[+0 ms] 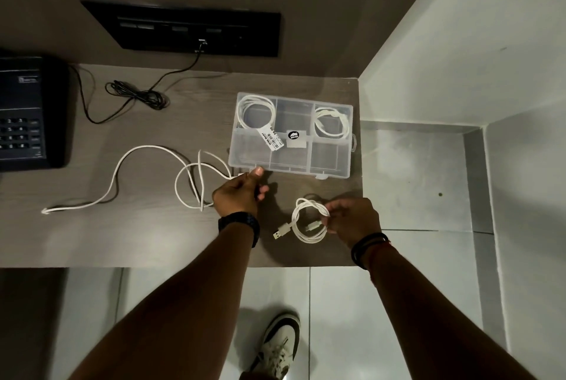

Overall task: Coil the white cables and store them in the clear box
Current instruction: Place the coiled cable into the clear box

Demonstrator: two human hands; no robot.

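White cable is seen in four places around the two hands. A coiled white cable (pixel 307 220) is gripped by the fingers of the right hand (pixel 352 218), with its USB plug hanging out toward the left hand (pixel 240 195). The left hand is closed around one end of a loose white cable (pixel 147 171), which is spread in wide loops on the tabletop (pixel 153 235) to the left of that hand. The thumb of the left hand is placed at the near left corner of the clear box (pixel 292 136); whether it touches the box cannot be told. The clear box is found just beyond both hands, with its lid closed and a price label on it. Two more coiled cables are kept inside it: one (pixel 256 113) in the far left compartment, another (pixel 332 122) in the far right compartment. Far to the left of the left hand, a black telephone (pixel 29 113) is placed, and a thin black cord (pixel 137 96) is bundled beside it. A dark watch (pixel 240 225) is worn on the left wrist, and dark bands (pixel 369 246) on the right wrist.
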